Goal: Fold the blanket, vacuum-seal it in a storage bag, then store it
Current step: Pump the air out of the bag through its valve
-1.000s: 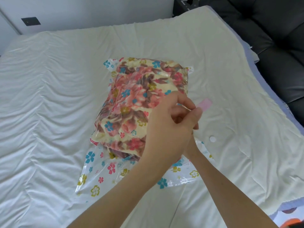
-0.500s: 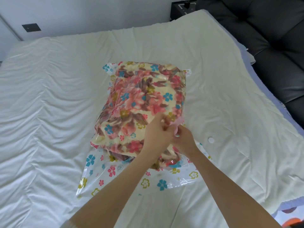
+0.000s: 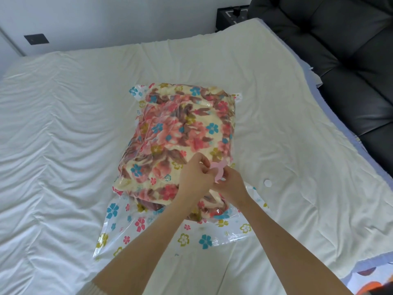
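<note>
A folded floral blanket (image 3: 180,133) lies inside a clear storage bag (image 3: 136,226) printed with small flowers, in the middle of the bed. The bag's near end lies flat and unfilled toward me. Over the blanket's near right corner, my left hand (image 3: 195,177) and my right hand (image 3: 231,184) meet. Both pinch a small pink plastic clip (image 3: 219,170), its two prongs spread apart between my fingers.
The bed carries a wrinkled white cover (image 3: 63,145). A small white round cap (image 3: 267,182) lies on it right of my hands. A black sofa (image 3: 350,60) stands along the right side, and a dark box (image 3: 231,15) sits at the far corner.
My hands have come down from in front of the camera onto the blanket's near right corner. The pink clip, held up by one hand before, is now pinched by both hands.
</note>
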`<state>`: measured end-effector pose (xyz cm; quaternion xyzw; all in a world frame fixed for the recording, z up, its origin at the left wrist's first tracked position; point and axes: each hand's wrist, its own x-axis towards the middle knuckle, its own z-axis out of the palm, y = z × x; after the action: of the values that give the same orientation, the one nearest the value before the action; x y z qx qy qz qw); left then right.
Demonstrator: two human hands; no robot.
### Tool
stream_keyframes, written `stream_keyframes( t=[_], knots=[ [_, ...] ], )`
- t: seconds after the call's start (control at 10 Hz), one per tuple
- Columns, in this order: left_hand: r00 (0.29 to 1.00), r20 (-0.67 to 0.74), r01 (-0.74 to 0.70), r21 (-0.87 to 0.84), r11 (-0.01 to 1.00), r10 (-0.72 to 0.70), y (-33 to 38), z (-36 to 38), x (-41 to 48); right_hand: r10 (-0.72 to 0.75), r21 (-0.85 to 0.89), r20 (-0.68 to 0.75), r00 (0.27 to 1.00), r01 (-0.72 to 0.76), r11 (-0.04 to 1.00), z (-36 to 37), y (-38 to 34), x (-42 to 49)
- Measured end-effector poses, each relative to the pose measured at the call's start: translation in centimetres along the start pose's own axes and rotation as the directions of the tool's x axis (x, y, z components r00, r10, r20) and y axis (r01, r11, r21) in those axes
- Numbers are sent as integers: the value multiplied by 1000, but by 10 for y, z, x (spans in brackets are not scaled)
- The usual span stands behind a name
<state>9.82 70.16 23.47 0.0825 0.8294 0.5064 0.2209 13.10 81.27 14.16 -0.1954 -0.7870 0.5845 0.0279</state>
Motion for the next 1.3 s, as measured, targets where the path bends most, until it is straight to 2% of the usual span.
stream_keyframes(
  t=[0.1, 0.2, 0.3, 0.4, 0.5, 0.6, 0.7, 0.8, 0.9, 1.0, 1.1, 1.2, 1.3],
  knots=[
    [982, -57, -181, -1, 984, 180, 21, -9, -8, 25, -36, -31, 999, -26, 999, 4, 1, 3],
    [914, -131, -399, -140, 906, 383, 49, -24, -32, 61, 14, -37, 997, -61, 998, 6, 5, 9],
    [982, -14, -186, -90, 978, 186, 18, -18, -19, 17, -59, -30, 999, -18, 998, 3, 13, 7],
    [975, 95, 211, -136, 968, -199, -15, -9, -5, 5, -89, -1, 1000, -5, 996, 3, 19, -1],
    [1000, -18, 11, -129, 992, -14, 12, -8, -1, 20, -57, -27, 999, -21, 998, 1, 8, 0],
    [950, -128, -307, -207, 929, 285, 54, -19, -24, 24, 13, 46, 999, -25, 1000, -2, -8, 1],
    [968, -26, -250, -165, 954, 249, 30, -10, -28, 15, 8, 20, 1000, -15, 1000, -2, 3, 2],
    [1000, 9, 17, -38, 999, -17, -12, 4, -12, 28, -48, 14, 1000, -27, 998, -1, 16, -5],
    [995, -46, -97, -85, 992, 93, 4, -2, -20, 53, -48, 27, 998, -52, 997, -4, 24, 0],
    [922, -99, -387, -196, 901, 374, 42, -15, -50, 122, -24, 101, 987, -120, 993, -7, 10, 1],
    [957, -36, -290, -190, 938, 289, 15, -6, -31, 102, 2, 79, 992, -103, 995, -8, 19, 5],
    [988, 101, 131, -196, 972, -113, -36, 4, 9, 72, -75, 30, 997, -70, 995, -4, 30, 0],
    [986, 159, 74, -96, 993, -58, -47, 17, 31, 65, -79, -51, 997, -69, 994, -8, 36, 0]
  ],
)
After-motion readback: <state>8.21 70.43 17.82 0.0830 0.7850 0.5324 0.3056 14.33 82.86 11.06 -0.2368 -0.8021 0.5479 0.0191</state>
